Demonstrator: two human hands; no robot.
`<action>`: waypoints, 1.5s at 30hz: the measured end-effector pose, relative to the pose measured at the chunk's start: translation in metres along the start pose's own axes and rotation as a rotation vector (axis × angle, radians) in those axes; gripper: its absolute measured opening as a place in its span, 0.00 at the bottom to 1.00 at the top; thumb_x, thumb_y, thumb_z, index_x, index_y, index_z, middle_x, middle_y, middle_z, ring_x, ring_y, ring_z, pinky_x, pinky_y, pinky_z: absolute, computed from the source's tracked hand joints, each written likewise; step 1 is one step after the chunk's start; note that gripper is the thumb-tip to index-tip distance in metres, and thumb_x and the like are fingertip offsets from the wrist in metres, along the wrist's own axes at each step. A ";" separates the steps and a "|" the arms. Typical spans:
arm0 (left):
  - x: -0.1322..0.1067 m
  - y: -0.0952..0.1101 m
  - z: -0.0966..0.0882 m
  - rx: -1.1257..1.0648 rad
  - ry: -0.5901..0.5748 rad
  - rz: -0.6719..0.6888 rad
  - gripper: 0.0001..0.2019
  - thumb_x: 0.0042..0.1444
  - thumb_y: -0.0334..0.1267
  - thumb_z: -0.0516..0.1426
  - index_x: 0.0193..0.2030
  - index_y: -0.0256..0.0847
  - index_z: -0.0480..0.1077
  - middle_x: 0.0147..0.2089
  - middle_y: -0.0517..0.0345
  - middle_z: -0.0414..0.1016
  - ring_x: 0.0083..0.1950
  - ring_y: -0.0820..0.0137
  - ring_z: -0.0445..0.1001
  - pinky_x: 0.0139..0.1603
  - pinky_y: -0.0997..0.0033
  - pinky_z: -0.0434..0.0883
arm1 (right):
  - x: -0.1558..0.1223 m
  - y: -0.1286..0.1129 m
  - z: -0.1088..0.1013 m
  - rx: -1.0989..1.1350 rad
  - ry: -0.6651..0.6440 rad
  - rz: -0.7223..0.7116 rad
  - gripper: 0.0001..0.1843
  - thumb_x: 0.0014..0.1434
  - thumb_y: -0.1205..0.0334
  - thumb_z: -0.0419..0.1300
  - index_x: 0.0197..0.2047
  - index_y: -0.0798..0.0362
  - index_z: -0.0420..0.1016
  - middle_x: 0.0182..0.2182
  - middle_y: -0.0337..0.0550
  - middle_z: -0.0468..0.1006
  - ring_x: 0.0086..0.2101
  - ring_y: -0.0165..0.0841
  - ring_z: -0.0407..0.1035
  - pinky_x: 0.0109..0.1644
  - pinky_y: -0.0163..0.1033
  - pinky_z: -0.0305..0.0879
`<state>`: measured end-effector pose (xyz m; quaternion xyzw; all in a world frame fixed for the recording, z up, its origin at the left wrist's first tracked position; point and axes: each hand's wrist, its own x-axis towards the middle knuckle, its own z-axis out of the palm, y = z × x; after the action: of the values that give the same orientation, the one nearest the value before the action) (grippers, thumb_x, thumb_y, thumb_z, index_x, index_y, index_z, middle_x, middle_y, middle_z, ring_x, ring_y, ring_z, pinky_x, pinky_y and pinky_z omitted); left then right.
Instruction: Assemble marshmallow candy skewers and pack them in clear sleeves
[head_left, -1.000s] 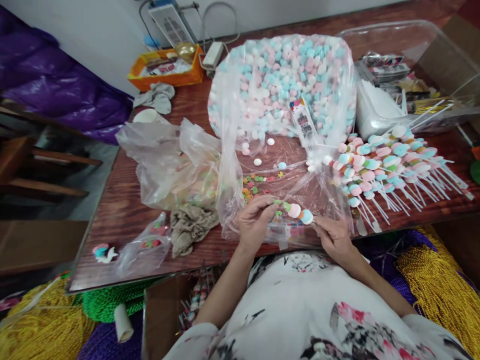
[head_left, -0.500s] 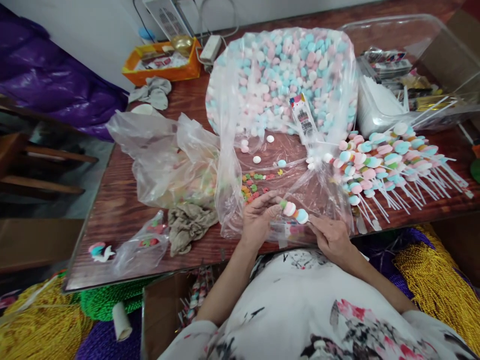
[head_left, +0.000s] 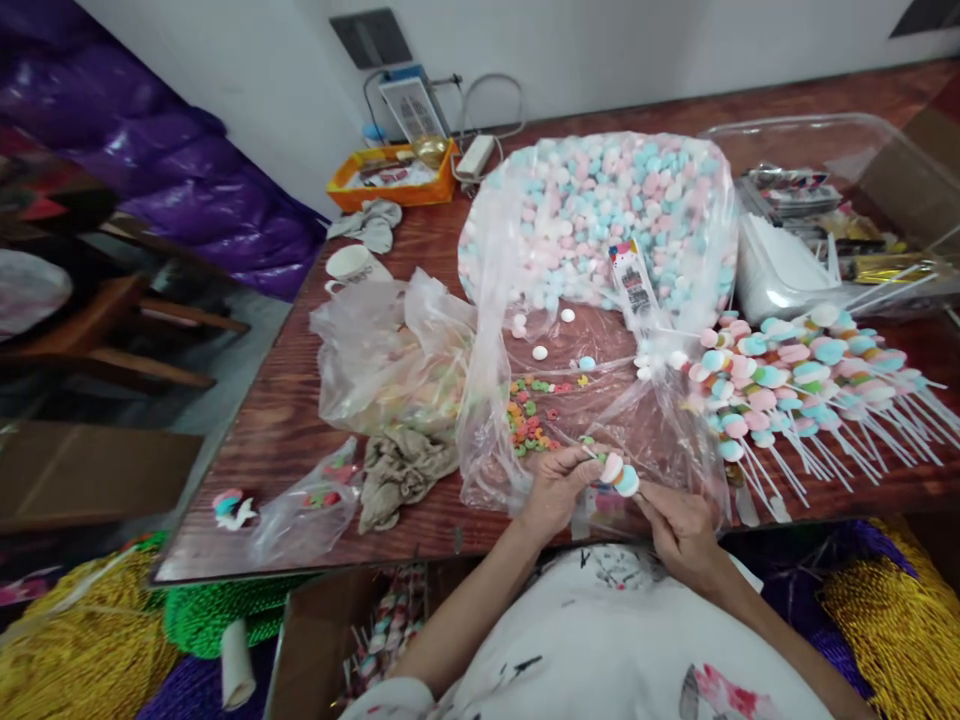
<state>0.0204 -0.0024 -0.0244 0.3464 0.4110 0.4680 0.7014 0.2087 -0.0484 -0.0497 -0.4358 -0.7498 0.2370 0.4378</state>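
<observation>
Two hands on one thing, head view: the L hand [head_left: 556, 490] and the R hand [head_left: 682, 525] share a short pink-and-blue skewer of round, puffy-looking pieces [head_left: 627, 481], held up b/w them just above the near edge of the dark-red wooden worktop [head_left: 262, 430]. L fingers are together, pinching the far end by a bit of green; R fingers look clamped on the near end, just below the blue piece, tho exact contact is too small to tell.

Handling, my guess: v. light, pieces prob. soft or crumbly, easily dented; the stick looks like the stiff part. Best hold = bare stick end, w/ only a light pinch on the pieces; not obviously slippery.

Beyond the L hand, small loose green, orange & red rings [head_left: 531, 425] lie by a big clear plastic bag [head_left: 495, 225] of pastel pieces. To the R, a heap of similar white-stick skewers [head_left: 795, 375]; to the L, a crumpled grey-brown cloth [head_left: 405, 478] beside a filmy plastic bag [head_left: 360, 325].
</observation>
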 end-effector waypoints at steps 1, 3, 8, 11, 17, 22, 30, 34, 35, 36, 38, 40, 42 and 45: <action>-0.001 -0.003 -0.001 0.015 -0.003 -0.001 0.14 0.48 0.45 0.67 0.38 0.39 0.81 0.38 0.52 0.82 0.41 0.63 0.78 0.48 0.61 0.73 | 0.001 -0.001 0.000 0.011 -0.008 0.003 0.18 0.62 0.73 0.55 0.53 0.53 0.73 0.38 0.45 0.83 0.36 0.33 0.79 0.41 0.35 0.75; -0.003 -0.009 -0.001 0.072 -0.022 0.011 0.15 0.48 0.46 0.67 0.38 0.39 0.81 0.39 0.52 0.81 0.41 0.62 0.78 0.49 0.60 0.72 | 0.004 -0.004 0.001 0.031 -0.034 0.019 0.17 0.62 0.74 0.53 0.51 0.53 0.74 0.33 0.43 0.81 0.32 0.31 0.77 0.37 0.34 0.73; -0.005 -0.006 0.004 0.227 -0.083 0.078 0.13 0.52 0.46 0.64 0.39 0.41 0.81 0.40 0.53 0.81 0.42 0.62 0.78 0.49 0.60 0.73 | 0.014 -0.012 0.001 0.027 -0.046 0.078 0.12 0.63 0.72 0.51 0.37 0.53 0.75 0.22 0.38 0.72 0.22 0.29 0.67 0.28 0.33 0.64; 0.011 0.022 0.001 0.384 -0.159 0.095 0.14 0.56 0.47 0.60 0.41 0.41 0.80 0.38 0.53 0.81 0.37 0.66 0.78 0.43 0.66 0.74 | 0.016 -0.008 -0.002 0.035 0.013 0.165 0.11 0.64 0.69 0.52 0.34 0.53 0.74 0.22 0.36 0.69 0.22 0.28 0.64 0.29 0.33 0.63; 0.097 0.095 -0.028 1.147 0.137 0.383 0.15 0.61 0.45 0.53 0.41 0.39 0.78 0.39 0.51 0.80 0.41 0.63 0.76 0.45 0.66 0.71 | 0.009 0.018 -0.011 0.014 0.163 0.373 0.13 0.64 0.62 0.53 0.30 0.53 0.72 0.20 0.34 0.65 0.21 0.27 0.59 0.26 0.32 0.58; 0.156 0.097 -0.045 1.580 0.253 0.222 0.04 0.48 0.28 0.58 0.27 0.34 0.74 0.35 0.40 0.78 0.45 0.55 0.75 0.50 0.60 0.67 | 0.009 0.020 -0.012 -0.011 0.126 0.288 0.11 0.64 0.64 0.52 0.34 0.54 0.75 0.20 0.34 0.66 0.21 0.27 0.61 0.27 0.32 0.59; 0.183 0.084 -0.028 1.461 0.134 0.334 0.12 0.54 0.30 0.52 0.37 0.36 0.77 0.35 0.50 0.79 0.38 0.66 0.76 0.45 0.65 0.70 | 0.012 0.014 -0.015 0.122 0.085 0.312 0.12 0.65 0.65 0.51 0.41 0.54 0.77 0.24 0.37 0.72 0.25 0.29 0.67 0.32 0.32 0.65; 0.197 0.071 -0.015 1.375 0.051 0.332 0.13 0.54 0.30 0.51 0.38 0.35 0.78 0.27 0.55 0.77 0.26 0.71 0.73 0.35 0.70 0.71 | 0.012 0.014 -0.015 0.145 0.062 0.294 0.12 0.65 0.66 0.51 0.44 0.53 0.76 0.25 0.38 0.72 0.26 0.29 0.67 0.34 0.33 0.67; 0.199 0.070 -0.014 1.370 0.042 0.341 0.13 0.53 0.29 0.52 0.36 0.35 0.78 0.27 0.55 0.77 0.27 0.70 0.74 0.36 0.69 0.71 | 0.012 0.014 -0.015 0.153 0.059 0.296 0.12 0.65 0.66 0.51 0.44 0.53 0.76 0.25 0.38 0.72 0.26 0.29 0.67 0.34 0.33 0.67; 0.200 0.070 -0.014 1.371 0.040 0.357 0.12 0.51 0.28 0.52 0.34 0.36 0.78 0.28 0.54 0.78 0.30 0.69 0.74 0.38 0.68 0.71 | 0.012 0.014 -0.016 0.160 0.058 0.301 0.12 0.65 0.66 0.51 0.44 0.52 0.76 0.25 0.38 0.71 0.26 0.29 0.67 0.34 0.33 0.67; 0.197 0.072 -0.018 1.383 0.063 0.399 0.13 0.49 0.27 0.53 0.33 0.37 0.79 0.35 0.51 0.79 0.38 0.65 0.75 0.46 0.64 0.70 | 0.012 0.013 -0.017 0.168 0.057 0.312 0.12 0.65 0.66 0.51 0.45 0.52 0.76 0.24 0.37 0.70 0.25 0.29 0.67 0.33 0.33 0.67; 0.190 0.075 -0.024 1.394 0.112 0.438 0.13 0.49 0.28 0.53 0.36 0.38 0.79 0.40 0.50 0.78 0.44 0.63 0.73 0.51 0.61 0.68 | 0.012 0.013 -0.018 0.171 0.053 0.321 0.12 0.65 0.66 0.51 0.45 0.52 0.76 0.23 0.36 0.70 0.25 0.29 0.67 0.33 0.33 0.66; 0.179 0.076 -0.029 1.429 0.114 0.431 0.10 0.50 0.31 0.55 0.36 0.38 0.78 0.39 0.50 0.77 0.44 0.62 0.72 0.50 0.60 0.67 | 0.012 0.012 -0.018 0.172 0.049 0.327 0.12 0.65 0.66 0.52 0.45 0.52 0.76 0.23 0.36 0.70 0.25 0.29 0.68 0.33 0.33 0.66; 0.165 0.074 -0.034 1.494 0.023 0.390 0.05 0.48 0.33 0.59 0.28 0.37 0.77 0.32 0.52 0.76 0.38 0.63 0.72 0.45 0.62 0.67 | 0.012 0.012 -0.017 0.164 0.052 0.315 0.11 0.65 0.67 0.52 0.44 0.52 0.76 0.26 0.38 0.73 0.27 0.29 0.69 0.35 0.33 0.67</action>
<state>-0.0011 0.1804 -0.0162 0.7893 0.5566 0.1849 0.1818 0.2259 -0.0321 -0.0445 -0.5167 -0.6389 0.3518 0.4484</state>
